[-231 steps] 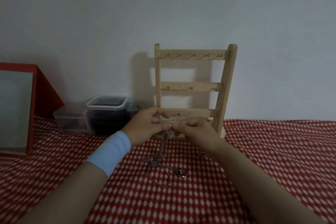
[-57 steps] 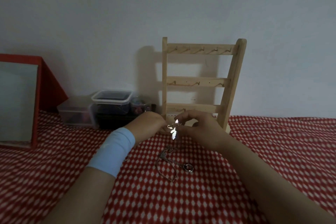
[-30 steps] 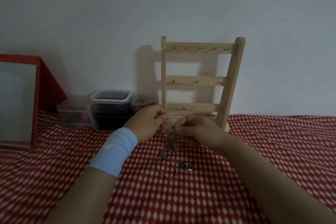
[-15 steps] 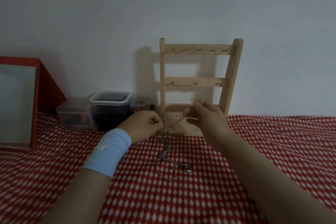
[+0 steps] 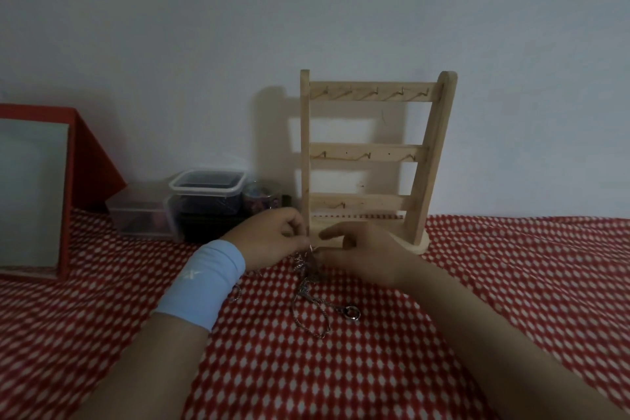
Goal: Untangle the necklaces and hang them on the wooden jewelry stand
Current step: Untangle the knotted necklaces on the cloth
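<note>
A plain pale wall (image 5: pixel 306 10) was seen behind, dimly lit, with soft shadows cast on it. The surface was covered by a red cloth (image 5: pixel 511 283) patterned with white diamonds. A red-framed mirror (image 5: pixel 34 194) was propped at left, and clear plastic containers (image 5: pixel 204 201) were stacked against the wall.

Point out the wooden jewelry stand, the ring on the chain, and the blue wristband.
wooden jewelry stand (image 5: pixel 370 152), head view, on the middle hook rail.
ring (image 5: pixel 352 312), head view, on the metal loop lying on the cloth.
blue wristband (image 5: pixel 201 283), head view, mid-band on the left wrist.
</note>
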`<state>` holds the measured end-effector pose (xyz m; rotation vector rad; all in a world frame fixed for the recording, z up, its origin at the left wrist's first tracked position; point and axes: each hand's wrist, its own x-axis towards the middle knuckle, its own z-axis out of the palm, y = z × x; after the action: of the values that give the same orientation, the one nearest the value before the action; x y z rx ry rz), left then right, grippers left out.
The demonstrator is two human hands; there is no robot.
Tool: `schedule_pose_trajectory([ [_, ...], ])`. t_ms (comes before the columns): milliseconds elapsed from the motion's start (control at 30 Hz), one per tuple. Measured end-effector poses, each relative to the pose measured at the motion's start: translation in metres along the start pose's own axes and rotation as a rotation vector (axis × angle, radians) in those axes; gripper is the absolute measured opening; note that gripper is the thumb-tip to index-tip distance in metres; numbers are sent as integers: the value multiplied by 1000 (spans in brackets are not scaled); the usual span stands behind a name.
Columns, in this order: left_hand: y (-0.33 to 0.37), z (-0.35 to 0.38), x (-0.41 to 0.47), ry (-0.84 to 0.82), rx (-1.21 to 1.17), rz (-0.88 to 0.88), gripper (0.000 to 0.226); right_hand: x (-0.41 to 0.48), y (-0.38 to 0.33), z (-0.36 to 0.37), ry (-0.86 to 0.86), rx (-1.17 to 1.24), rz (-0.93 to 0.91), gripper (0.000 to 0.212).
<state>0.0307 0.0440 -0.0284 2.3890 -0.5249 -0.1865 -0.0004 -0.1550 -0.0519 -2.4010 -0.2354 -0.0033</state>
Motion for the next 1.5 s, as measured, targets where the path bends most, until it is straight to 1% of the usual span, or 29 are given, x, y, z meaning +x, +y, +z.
schedule_pose_trajectory([
  [67,-1,2,0,-40,41,-9,13,0,3,4,-32,-72,-31,35],
  [133,-1,2,0,-44,50,-10,15,1,5,6,-41,-121,-36,30],
  [200,0,0,0,-21,62,-18,17,0,4,5,-8,-148,-15,40],
  [267,0,0,1,15,76,-9,16,-2,0,7,30,-166,17,60],
  [300,0,1,1,29,82,3,15,-2,-1,10,43,-201,19,66],
  [333,1,2,1,40,85,14,15,-1,-3,14,53,-258,7,65],
  [400,2,5,2,49,73,33,13,-1,-4,20,63,-336,-37,49],
  [433,2,5,2,46,67,36,13,-1,-4,20,57,-301,-61,39],
  [467,2,3,1,34,66,33,13,0,-1,19,42,-213,-79,29],
  [533,2,-6,-2,-6,91,18,14,1,6,15,18,-26,-99,19],
  [600,2,-17,-5,-21,139,35,11,3,9,11,28,60,-109,21],
  [633,3,-21,-7,-2,156,58,8,3,8,9,17,88,-116,23],
  [767,2,-17,-2,187,178,151,8,1,-1,5,-104,212,-103,36],
  [800,0,-12,0,209,207,170,8,0,-1,4,-119,217,-90,39],
  [900,-7,8,6,192,344,162,13,0,1,6,-113,170,-63,45],
  [933,-7,11,7,210,337,152,13,-1,2,6,-103,158,-56,46],
  [1000,-2,10,6,243,235,79,9,0,3,5,-72,186,-40,45],
  [1033,2,7,6,226,203,15,20,-1,2,4,-53,212,-31,43],
  [1067,6,3,5,170,202,-52,36,-2,0,3,-39,236,-21,41],
  [1100,12,0,3,77,206,-123,50,-2,-1,1,-34,256,-9,39],
  [1133,16,-2,1,-17,196,-176,60,-2,-2,0,-35,269,1,39],
  [1167,19,-4,-2,-86,169,-195,64,-3,-2,-1,-36,284,14,40],
  [1200,20,-4,-3,-113,120,-181,61,-3,-3,-1,-38,307,27,41],
  [1233,18,-4,-2,-98,48,-144,52,-4,-4,0,-40,334,35,42],
  [1300,14,-1,0,-12,-146,-56,29,-4,-5,0,-40,371,29,45],
  [1367,11,1,2,42,-355,-26,14,-2,-5,1,-17,345,5,43],
  [1433,13,2,3,33,-473,-41,19,-1,-4,3,31,257,-10,43],
  [1500,15,1,4,25,-364,-47,27,1,-1,3,76,160,-2,43],
])
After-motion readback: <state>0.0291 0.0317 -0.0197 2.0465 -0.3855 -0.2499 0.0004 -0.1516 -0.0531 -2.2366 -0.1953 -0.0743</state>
